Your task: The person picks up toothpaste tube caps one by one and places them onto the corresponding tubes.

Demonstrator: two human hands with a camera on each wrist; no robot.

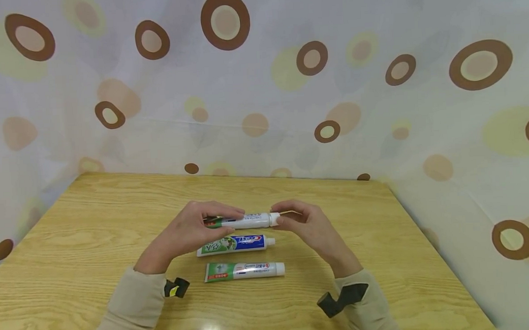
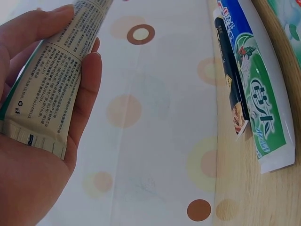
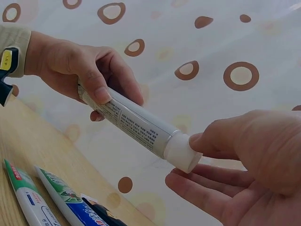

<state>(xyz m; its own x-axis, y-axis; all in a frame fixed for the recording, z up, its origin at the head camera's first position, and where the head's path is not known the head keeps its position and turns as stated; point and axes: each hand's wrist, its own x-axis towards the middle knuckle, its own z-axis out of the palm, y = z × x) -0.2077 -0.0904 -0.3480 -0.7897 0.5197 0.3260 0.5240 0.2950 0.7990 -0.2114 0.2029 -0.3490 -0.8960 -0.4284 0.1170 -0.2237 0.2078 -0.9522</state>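
Held above the table is a white and green toothpaste tube, its printed back showing in both wrist views. My left hand grips its body, with the crimped end by the palm in the left wrist view. At the other end, my right hand pinches the white cap between thumb and fingers. The cap sits on the tube. Below lies a blue and green toothpaste tube, and nearer me another white and green toothpaste tube. A dark tube lies beside the blue and green one, hidden in the head view.
The wood-grain table carries the lying tubes, roughly parallel, near its middle. A pale sheet with brown and yellow circles hangs behind and along both sides. Each sleeve bears a dark wrist strap.
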